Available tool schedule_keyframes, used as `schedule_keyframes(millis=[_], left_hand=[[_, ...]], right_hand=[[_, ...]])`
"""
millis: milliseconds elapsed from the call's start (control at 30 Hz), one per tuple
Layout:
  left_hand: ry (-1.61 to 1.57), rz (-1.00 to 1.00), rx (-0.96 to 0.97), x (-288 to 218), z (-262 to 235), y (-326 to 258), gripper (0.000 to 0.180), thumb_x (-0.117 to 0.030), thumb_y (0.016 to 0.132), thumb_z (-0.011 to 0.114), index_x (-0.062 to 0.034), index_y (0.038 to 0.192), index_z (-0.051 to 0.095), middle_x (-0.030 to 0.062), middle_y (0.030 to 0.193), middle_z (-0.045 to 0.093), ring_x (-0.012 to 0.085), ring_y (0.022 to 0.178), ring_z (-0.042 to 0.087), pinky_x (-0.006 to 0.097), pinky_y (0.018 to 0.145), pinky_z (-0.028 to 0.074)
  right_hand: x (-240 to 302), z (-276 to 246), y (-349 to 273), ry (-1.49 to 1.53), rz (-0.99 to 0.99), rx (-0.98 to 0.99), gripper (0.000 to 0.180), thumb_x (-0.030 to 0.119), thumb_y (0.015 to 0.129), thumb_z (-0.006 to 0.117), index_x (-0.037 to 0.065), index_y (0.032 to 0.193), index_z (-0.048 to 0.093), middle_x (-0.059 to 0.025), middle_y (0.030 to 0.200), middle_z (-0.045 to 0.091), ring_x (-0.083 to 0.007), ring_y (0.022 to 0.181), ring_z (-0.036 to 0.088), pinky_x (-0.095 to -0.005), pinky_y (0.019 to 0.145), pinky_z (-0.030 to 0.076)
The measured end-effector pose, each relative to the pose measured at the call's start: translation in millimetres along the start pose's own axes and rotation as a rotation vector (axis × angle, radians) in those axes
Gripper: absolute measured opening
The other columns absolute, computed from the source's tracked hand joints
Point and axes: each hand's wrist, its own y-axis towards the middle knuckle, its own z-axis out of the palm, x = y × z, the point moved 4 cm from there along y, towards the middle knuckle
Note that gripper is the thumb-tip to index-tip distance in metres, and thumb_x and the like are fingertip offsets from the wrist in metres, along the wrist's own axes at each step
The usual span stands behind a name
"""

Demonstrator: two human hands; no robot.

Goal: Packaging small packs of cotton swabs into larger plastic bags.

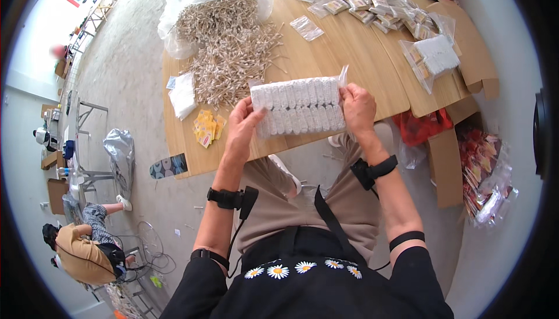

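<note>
White, bumpy bundles [297, 120] sit in two rows inside a clear plastic bag [343, 74], which I hold up by its ends over the near edge of the pale wooden tabletop [332, 57]. My left hand [241, 122] grasps its left end, thumb on top; my right hand [357, 108] grips the right end. Beyond my left hand lie small yellow packets [208, 128] and a large loose heap of thin beige sticks [224, 65]. Farther right, a similar filled bag [438, 55] lies near many small clear-wrapped packets [381, 4].
</note>
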Motion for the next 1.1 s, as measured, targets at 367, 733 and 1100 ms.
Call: schedule_keyframes(millis=[367, 733, 1100], left_hand=[[-0.262, 0.351, -0.055, -57, -10, -16, 0.032, -0.01, 0.088, 0.072, -0.0067, 0.116, 0.057, 0.001, 0.103, 0.064, 0.0098, 0.102, 0.058, 0.029, 0.092, 0.045], [-0.029, 0.122, -0.01, 16, -28, -26, 0.059, -0.013, 0.091, 0.069, 0.007, 0.141, 0.044, 0.0155, 0.136, 0.055, 0.0214, 0.128, 0.052, 0.035, 0.11, 0.039], [-0.079, 0.075, 0.02, 36, -20, 7, 0.06, -0.012, 0.097, 0.062, 0.0073, 0.147, 0.037, 0.0144, 0.14, 0.054, 0.0197, 0.127, 0.053, 0.032, 0.109, 0.04]], right_hand=[[56, -65, -2, 0.464, -0.403, -0.14, 0.02, -0.006, 0.085, 0.059, -0.003, 0.102, 0.069, -0.0159, 0.093, 0.071, -0.028, 0.08, 0.069, -0.0362, 0.073, 0.052], [-14, -6, -51, 0.259, -0.496, 0.096, 0.028, -0.013, 0.082, 0.05, -0.006, 0.103, 0.068, -0.0185, 0.117, 0.068, -0.0328, 0.105, 0.068, -0.0367, 0.09, 0.054], [-52, 35, -43, 0.522, 0.41, -0.023, 0.047, 0.024, 0.093, 0.065, -0.007, 0.127, 0.055, -0.019, 0.098, 0.072, -0.0253, 0.089, 0.069, -0.0332, 0.083, 0.052]])
